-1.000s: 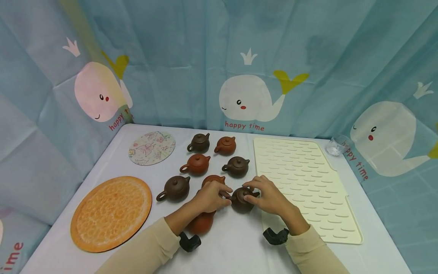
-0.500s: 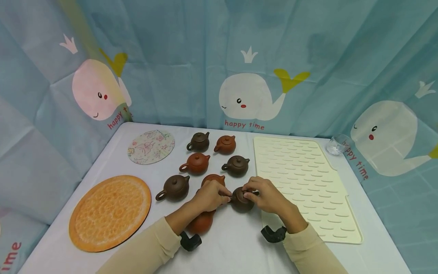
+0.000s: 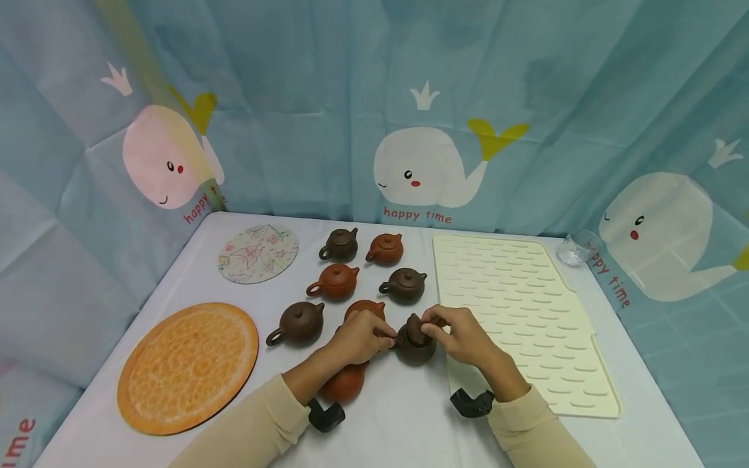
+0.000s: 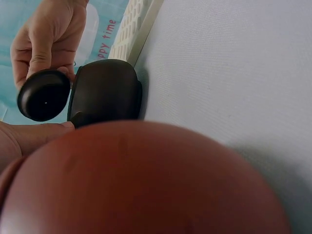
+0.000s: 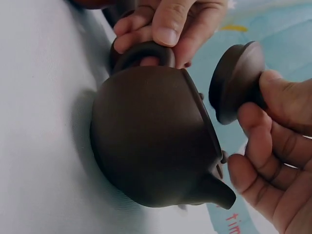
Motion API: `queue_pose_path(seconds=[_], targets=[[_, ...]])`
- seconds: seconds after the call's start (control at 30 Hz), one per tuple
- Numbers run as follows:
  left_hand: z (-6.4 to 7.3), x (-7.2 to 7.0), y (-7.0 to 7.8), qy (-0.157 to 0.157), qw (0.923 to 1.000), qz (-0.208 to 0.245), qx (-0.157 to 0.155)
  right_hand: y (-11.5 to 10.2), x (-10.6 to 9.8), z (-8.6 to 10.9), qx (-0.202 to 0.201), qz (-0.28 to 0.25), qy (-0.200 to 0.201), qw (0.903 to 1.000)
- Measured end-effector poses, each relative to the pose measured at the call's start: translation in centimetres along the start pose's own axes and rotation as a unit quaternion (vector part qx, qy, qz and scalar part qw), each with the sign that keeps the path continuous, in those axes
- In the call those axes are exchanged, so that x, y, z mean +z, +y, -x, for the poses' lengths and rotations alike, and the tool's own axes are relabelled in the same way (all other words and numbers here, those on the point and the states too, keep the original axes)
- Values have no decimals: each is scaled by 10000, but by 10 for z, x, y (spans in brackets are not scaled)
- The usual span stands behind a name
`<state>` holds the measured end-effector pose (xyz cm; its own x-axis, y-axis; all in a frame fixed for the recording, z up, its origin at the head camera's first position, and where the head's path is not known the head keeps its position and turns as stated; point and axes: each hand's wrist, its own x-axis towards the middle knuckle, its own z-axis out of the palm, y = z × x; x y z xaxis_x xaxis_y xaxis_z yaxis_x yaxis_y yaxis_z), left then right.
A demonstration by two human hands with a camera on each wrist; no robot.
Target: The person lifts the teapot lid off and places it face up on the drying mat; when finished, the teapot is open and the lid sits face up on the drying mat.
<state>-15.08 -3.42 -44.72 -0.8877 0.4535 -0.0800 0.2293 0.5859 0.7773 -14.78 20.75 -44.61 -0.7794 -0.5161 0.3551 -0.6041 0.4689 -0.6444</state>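
A dark brown teapot (image 3: 415, 351) stands on the white cloth between the two hands. My left hand (image 3: 361, 338) pinches its ring handle (image 5: 141, 51), seen best in the right wrist view. With thumb and fingers my right hand (image 3: 462, 335) grips the knob of the teapot lid (image 5: 236, 80), which is tilted on edge above the uncovered rim. The lid's hollow underside shows in the left wrist view, beside the dark pot (image 4: 105, 92). A reddish teapot (image 3: 344, 382) sits under the left forearm and fills the lower left wrist view.
Several brown and reddish teapots, among them a dark one (image 3: 301, 323) and a red one (image 3: 337, 281), stand behind and left. A cream ridged mat (image 3: 521, 312) lies right, a clear glass (image 3: 576, 249) behind it. Left are an orange round mat (image 3: 190, 367) and a floral round mat (image 3: 257, 253).
The right hand has taken the lid by its knob and lifted it off the dark teapot, tipping it on edge. The left hand has closed its pinch on the handle.
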Motion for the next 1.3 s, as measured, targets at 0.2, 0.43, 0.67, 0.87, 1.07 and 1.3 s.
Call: queue_pose_path(seconds=[0.2,0.43,0.67,0.87,1.07,1.3], targets=[[1,-1,2,6,10000,-1,-17,-2,2,4,549,-1340,406,9886],[2,0,2,63,10000,-5,-16,-2,1,6,1004,-3110,694,9425],[2,0,2,34,10000,-15,-6,0,2,9,750,-4841,438,8707],[2,0,3,32,10000,-23,-32,0,3,13,638,-5431,308,8367],[1,0,3,19,10000,18,-63,-2,2,18,707,-5509,337,8309],[2,0,2,99,9999,-92,24,-9,-11,27,890,-5160,464,8507]])
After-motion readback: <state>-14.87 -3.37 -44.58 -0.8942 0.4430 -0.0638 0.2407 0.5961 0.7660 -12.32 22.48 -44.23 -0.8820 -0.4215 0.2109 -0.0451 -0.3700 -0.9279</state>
